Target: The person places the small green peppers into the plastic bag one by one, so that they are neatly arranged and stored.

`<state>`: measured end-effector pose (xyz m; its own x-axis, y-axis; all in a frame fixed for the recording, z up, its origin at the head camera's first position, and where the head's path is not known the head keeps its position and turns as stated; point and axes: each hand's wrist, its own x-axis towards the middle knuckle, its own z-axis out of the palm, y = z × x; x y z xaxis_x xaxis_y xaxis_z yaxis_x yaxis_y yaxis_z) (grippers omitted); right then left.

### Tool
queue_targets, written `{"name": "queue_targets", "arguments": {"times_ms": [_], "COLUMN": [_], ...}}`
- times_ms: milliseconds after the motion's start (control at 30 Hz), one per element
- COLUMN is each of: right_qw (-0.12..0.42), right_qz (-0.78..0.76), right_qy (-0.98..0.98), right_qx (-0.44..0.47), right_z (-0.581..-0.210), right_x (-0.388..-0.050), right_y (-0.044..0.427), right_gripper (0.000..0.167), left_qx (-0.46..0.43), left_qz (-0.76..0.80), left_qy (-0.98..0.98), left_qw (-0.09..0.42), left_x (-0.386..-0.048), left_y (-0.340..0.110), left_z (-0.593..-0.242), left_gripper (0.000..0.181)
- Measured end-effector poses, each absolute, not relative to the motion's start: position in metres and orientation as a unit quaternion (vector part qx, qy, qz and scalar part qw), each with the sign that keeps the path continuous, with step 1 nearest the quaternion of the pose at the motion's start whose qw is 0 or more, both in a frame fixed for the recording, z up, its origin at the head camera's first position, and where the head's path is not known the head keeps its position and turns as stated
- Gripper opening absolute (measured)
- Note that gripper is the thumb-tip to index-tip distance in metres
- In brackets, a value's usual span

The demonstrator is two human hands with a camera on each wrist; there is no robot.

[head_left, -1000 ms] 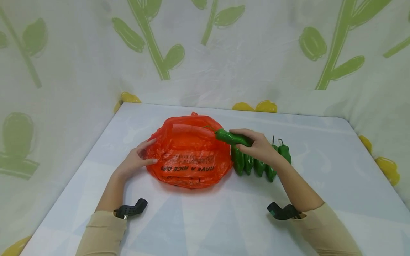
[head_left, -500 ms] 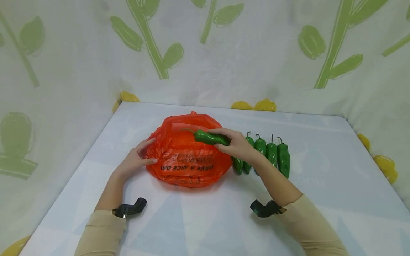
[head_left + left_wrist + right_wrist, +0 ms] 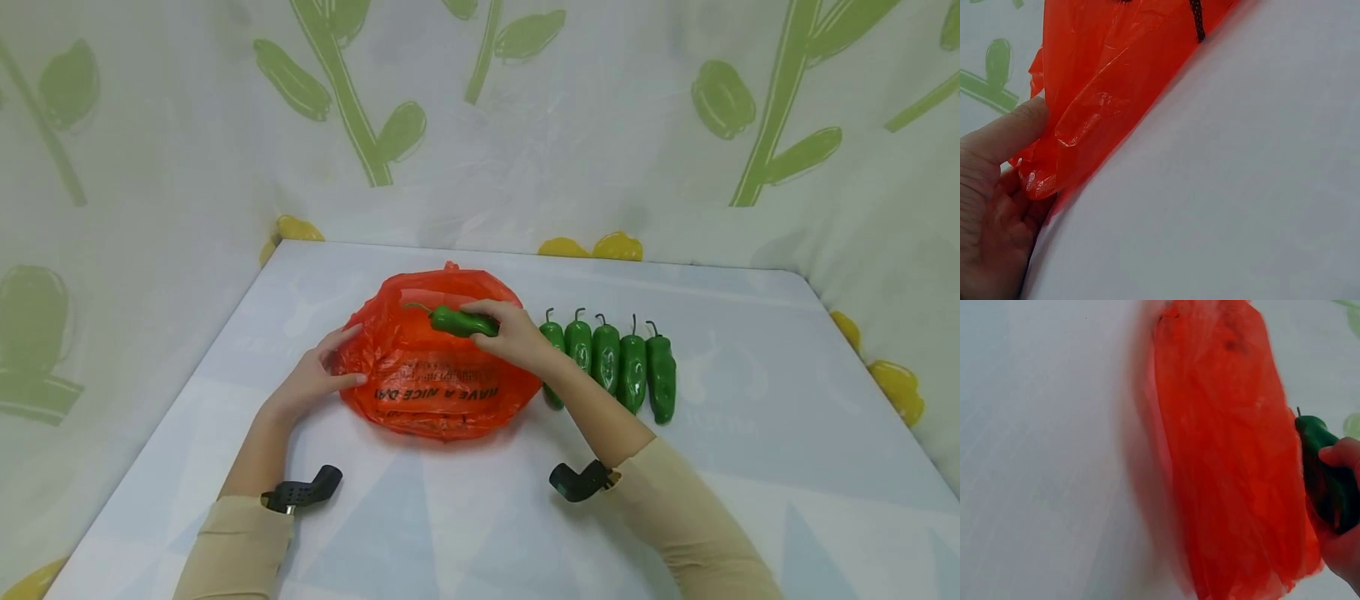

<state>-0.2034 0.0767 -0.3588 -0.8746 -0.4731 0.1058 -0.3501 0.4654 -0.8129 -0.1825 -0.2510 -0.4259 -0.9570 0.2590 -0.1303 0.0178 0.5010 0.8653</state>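
A red plastic bag [image 3: 435, 412] with dark print lies with its mouth spread wide in the head view. At its left side my left hand [image 3: 309, 382] grips the edge; in the left wrist view the thumb [image 3: 1019, 128] lies against the film and the fingers are partly hidden. Over the bag's mouth my right hand [image 3: 516, 337] holds a green pepper [image 3: 452, 322] lengthwise, its curved stem pointing left. The right wrist view has the pepper [image 3: 1322, 465] just beyond the bag's upper edge, with the bag [image 3: 1229, 456] hiding part of it.
Several more green peppers [image 3: 632, 367] lie side by side in a row right of the bag, stems toward the back, the leftmost partly behind the right arm. They rest on a pale table [image 3: 465, 517]. A leaf-patterned cloth wall [image 3: 570, 150] rises behind.
My right hand has carried the pepper leftward from above the pepper row to over the bag's mouth, uncovering more of the row. The left hand and bag have stayed put.
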Motion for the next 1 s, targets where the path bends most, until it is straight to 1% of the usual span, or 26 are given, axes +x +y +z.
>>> {"name": "queue_targets", "arguments": {"times_ms": [167,400,533,833,1000], "right_qw": [0.066,0.087,0.086,0.097,0.085], "right_qz": [-0.442,-0.414,-0.411,-0.404,-0.401], "right_qy": [0.868,0.881,0.886,0.895,0.9], "right_qx": [-0.217,-0.213,-0.197,-0.164,-0.15], "right_z": [-0.367,-0.376,-0.379,-0.388,-0.391], "right_x": [-0.211,-0.218,-0.222,-0.232,-0.235], "right_y": [0.063,0.047,0.04,0.038,0.038], "right_gripper": [0.042,0.042,0.042,0.042,0.042], "left_qx": [0.082,0.079,0.077,0.074,0.077], "left_qz": [0.5,0.503,0.492,0.495,0.495], "left_qy": [0.854,0.851,0.858,0.856,0.856], "left_qw": [0.121,0.126,0.129,0.13,0.128], "left_x": [-0.183,-0.181,-0.182,-0.182,-0.183], "left_y": [-0.25,-0.251,-0.253,-0.253,-0.252], "left_z": [-0.426,-0.426,-0.426,-0.427,-0.427], "left_gripper": [0.085,0.086,0.086,0.087,0.086]}}
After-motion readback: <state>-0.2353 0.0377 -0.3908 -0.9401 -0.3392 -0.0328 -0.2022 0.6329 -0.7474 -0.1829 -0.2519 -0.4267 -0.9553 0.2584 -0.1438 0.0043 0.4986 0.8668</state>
